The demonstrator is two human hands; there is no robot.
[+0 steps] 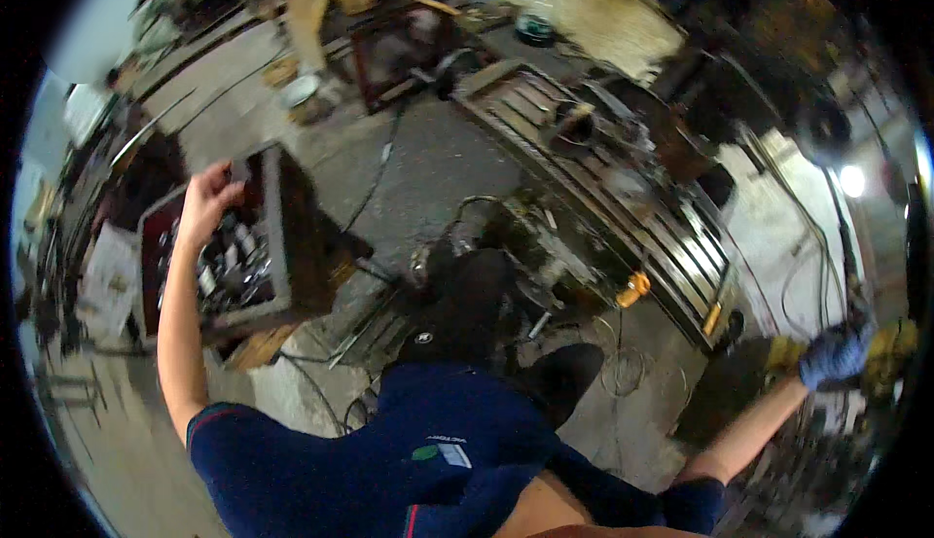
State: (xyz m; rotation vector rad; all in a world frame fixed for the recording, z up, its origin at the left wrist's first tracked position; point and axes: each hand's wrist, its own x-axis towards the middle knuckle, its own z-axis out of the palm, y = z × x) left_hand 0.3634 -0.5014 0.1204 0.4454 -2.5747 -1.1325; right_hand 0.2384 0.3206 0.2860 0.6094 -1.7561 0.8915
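Observation:
My bare left hand (209, 204) is raised over a dark open box (282, 236), close to its far wall. Its fingers are curled, and whatever may be between them is too blurred to make out. Loose shiny metal parts (233, 256), some of them cylindrical, fill the box below that hand. At the far right my right hand (835, 355), in a blue glove, is closed beside the dark parts of a machine. What it grips is hidden by the glove and by blur.
A slotted metal machine table (671, 246) runs diagonally across the right, with an orange object (633, 289) hanging at its near edge. A clear bottle (536, 17) stands behind. Cables (384, 159) cross the floor between the box and the machine. White papers (109, 280) lie left of the box.

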